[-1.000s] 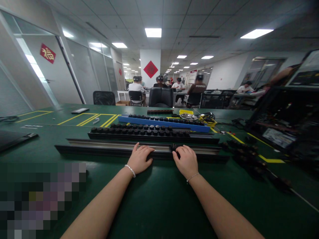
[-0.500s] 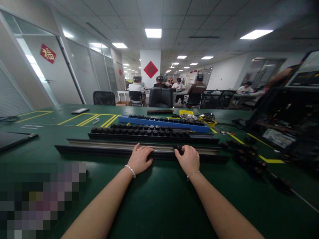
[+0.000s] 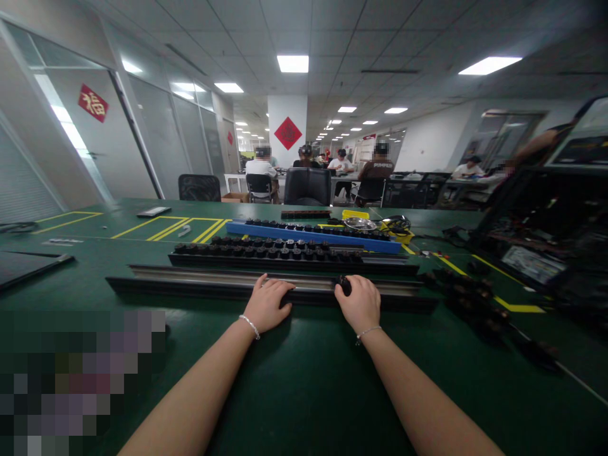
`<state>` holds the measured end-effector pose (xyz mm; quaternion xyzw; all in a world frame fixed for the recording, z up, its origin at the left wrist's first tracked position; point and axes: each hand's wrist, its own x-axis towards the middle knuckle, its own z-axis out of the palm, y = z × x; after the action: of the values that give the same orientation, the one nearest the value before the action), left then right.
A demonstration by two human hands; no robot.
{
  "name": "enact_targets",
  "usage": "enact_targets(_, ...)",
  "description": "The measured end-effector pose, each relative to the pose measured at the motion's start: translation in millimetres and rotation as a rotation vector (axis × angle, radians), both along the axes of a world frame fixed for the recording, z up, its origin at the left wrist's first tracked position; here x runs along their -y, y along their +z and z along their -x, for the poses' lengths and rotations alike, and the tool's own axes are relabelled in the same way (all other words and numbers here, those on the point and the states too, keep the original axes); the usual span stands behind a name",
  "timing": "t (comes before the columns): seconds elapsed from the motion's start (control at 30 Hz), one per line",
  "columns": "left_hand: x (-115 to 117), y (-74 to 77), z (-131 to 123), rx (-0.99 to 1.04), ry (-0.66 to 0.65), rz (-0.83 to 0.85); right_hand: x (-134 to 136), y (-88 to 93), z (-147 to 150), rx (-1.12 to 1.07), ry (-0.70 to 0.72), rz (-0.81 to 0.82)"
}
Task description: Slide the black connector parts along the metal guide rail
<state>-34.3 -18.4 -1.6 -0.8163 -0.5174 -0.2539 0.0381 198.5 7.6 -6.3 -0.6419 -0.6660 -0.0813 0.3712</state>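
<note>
A long black rail (image 3: pixel 180 286) with a pale inner channel lies across the green table in front of me. My left hand (image 3: pixel 270 304) rests on the rail's near edge at the middle, fingers spread and thumb apart, holding nothing. Farther right, my right hand (image 3: pixel 358 301) grips a small round black part (image 3: pixel 343 285) between thumb and fingers, at the rail's channel. The part's underside is hidden. Just behind lies another black rail (image 3: pixel 209 260) carrying rows of round black parts.
A blue rail (image 3: pixel 237 228) with black parts lies farther back, near a metal bowl (image 3: pixel 360 224) and a yellow tray (image 3: pixel 355 215). Loose black parts (image 3: pixel 475 304) lie at the right. A flat dark device (image 3: pixel 28 266) is at the left. People sit at tables beyond.
The black part in my right hand has tilted or turned slightly, and the fingers have shifted a little around it. My left hand has stayed in place.
</note>
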Motion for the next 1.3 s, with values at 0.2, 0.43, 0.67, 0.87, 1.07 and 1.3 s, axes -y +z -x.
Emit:
enact_targets(0.2, 0, -0.3, 1, 0.002, -0.004, -0.006, -1, 1.0, -6, -0.006, -0.027, -0.007)
enact_targets(0.43, 0, 0.8, 1, -0.011, -0.01, -0.01, 0, 3.2, -15, -0.017, -0.063, 0.017)
enact_targets(0.67, 0, 0.5, 1, -0.017, -0.004, -0.018, 1, 4.9, -17, -0.015, -0.058, 0.04)
enact_targets(0.87, -1, -1.5, 1, -0.021, -0.004, -0.022, 0, 4.5, -22, -0.02, -0.093, 0.058)
enact_targets(1.07, -1, -2.5, 2, -0.029, -0.009, -0.02, 0, 5.0, -30, -0.024, -0.118, 0.076)
enact_targets(1.3, 0, -0.7, 2, -0.034, -0.005, -0.013, -3, 2.6, -36, -0.024, -0.126, 0.062)
